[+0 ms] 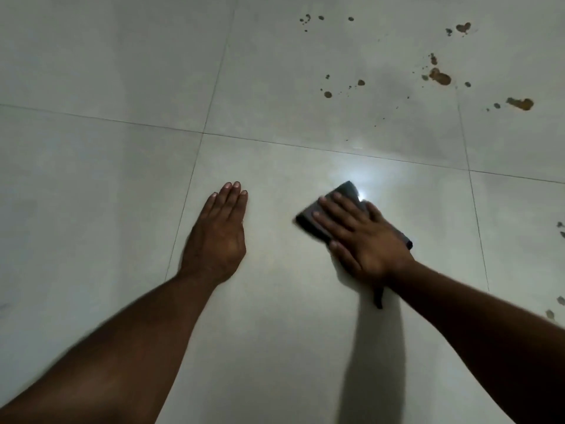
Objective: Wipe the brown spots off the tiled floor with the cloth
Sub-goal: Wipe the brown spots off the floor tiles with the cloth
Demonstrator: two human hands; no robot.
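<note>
A dark grey folded cloth (342, 198) lies flat on the pale tiled floor (275, 301), and my right hand (360, 237) presses on it with straight, spread fingers. My left hand (218, 234) rests flat on the floor to the left of the cloth, fingers together. Brown spots (440, 76) are scattered over the tiles at the upper right, well beyond the cloth; larger ones sit at the far right (521, 103) and top right (463, 27). Small spots (328, 94) lie nearer the middle.
Thin grout lines (275, 143) cross the floor. A bright light reflection (362, 195) glares on the tile beside the cloth. A few more dark spots (561, 226) show at the right edge. My right arm casts a shadow (376, 347) on the floor.
</note>
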